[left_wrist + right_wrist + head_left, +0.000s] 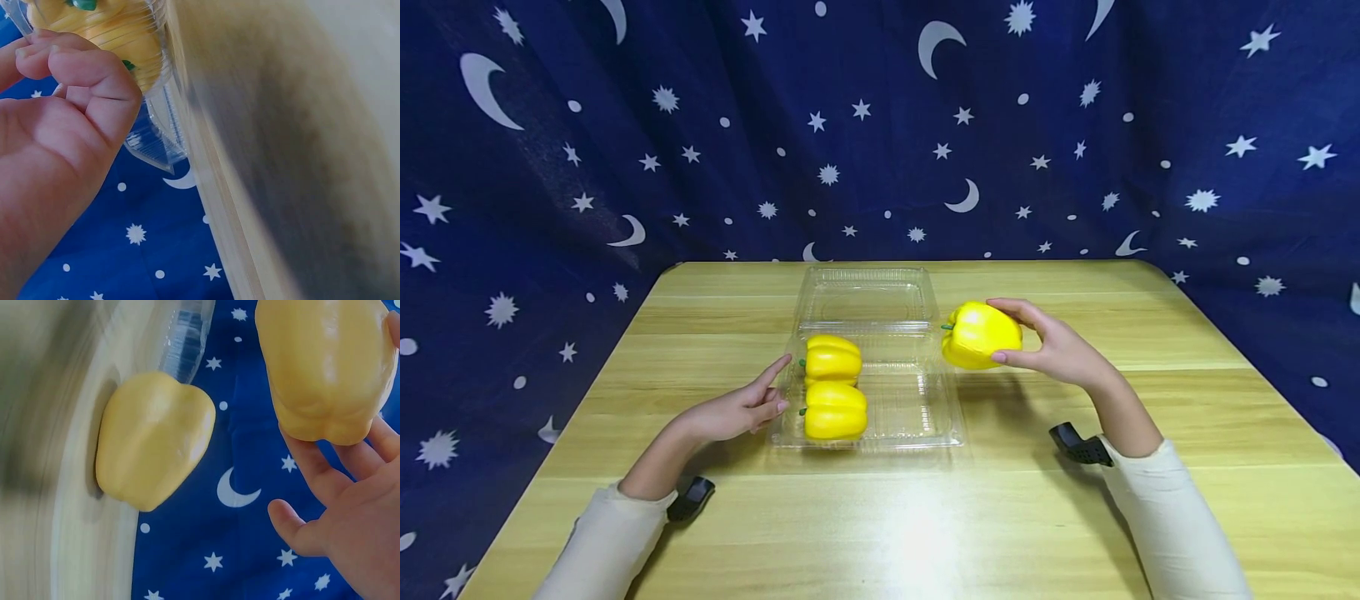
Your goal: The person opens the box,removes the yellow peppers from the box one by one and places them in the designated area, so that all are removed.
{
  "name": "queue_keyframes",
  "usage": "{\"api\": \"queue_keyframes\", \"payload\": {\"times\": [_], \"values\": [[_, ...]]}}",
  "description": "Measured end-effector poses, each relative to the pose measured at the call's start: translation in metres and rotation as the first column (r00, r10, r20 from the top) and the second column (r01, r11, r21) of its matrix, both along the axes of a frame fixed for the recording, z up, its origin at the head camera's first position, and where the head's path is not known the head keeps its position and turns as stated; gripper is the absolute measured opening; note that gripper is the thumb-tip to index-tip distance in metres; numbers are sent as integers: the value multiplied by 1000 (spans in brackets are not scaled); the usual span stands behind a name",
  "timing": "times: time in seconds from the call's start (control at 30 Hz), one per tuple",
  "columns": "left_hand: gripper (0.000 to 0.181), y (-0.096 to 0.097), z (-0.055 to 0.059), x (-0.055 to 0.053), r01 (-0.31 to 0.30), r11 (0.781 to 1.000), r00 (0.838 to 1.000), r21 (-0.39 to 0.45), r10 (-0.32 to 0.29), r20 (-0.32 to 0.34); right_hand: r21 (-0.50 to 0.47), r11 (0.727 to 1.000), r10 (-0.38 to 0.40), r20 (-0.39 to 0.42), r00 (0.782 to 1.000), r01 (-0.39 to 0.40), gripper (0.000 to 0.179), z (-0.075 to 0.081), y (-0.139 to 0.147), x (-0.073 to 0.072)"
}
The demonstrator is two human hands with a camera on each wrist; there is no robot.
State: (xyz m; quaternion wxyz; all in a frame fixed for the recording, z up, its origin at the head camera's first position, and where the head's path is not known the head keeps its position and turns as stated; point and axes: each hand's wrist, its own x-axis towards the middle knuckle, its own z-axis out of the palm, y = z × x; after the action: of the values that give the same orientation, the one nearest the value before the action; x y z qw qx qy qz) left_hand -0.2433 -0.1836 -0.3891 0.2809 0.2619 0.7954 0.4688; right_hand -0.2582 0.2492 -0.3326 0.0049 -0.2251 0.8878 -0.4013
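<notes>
My right hand (1063,346) grips a yellow bell pepper (979,336) above the table, right of a clear plastic clamshell box (898,404). The green stem points left. A second pepper (156,440) rests on the table below the held pepper (328,369) in the right wrist view; I cannot make it out in the head view. Inside the box's left half, two yellow peppers, the farther one (832,360) and the nearer one (835,411), lie side by side. At the box's left edge is my left hand (730,412), index finger extended, other fingers bent, holding nothing.
The box's clear lid (868,300) lies folded back, away from me, on the wooden table (737,533). A dark blue curtain (880,142) with stars and moons hangs behind the table. Each wrist carries a black device, such as the right one (1080,445).
</notes>
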Motion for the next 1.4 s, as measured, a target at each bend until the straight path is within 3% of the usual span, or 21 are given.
{"api": "queue_keyframes", "payload": {"times": [0.63, 0.93, 1.4], "values": [[68, 1, -1, 0, 9, 1000, 1000, 15, -9, 12, -31, 995, -98, -39, 994, 96, 65, 4, 40, -8], [70, -1, -2, 0, 21, 999, 1000, 32, -21, 2, -43, 981, -189, 5, 982, 189, 65, 3, 59, -12], [70, -1, -1, -1, 1, 1000, 1000, 8, -1, 2, -80, 979, -187, 25, 982, 188, 64, -4, 80, -18]]}}
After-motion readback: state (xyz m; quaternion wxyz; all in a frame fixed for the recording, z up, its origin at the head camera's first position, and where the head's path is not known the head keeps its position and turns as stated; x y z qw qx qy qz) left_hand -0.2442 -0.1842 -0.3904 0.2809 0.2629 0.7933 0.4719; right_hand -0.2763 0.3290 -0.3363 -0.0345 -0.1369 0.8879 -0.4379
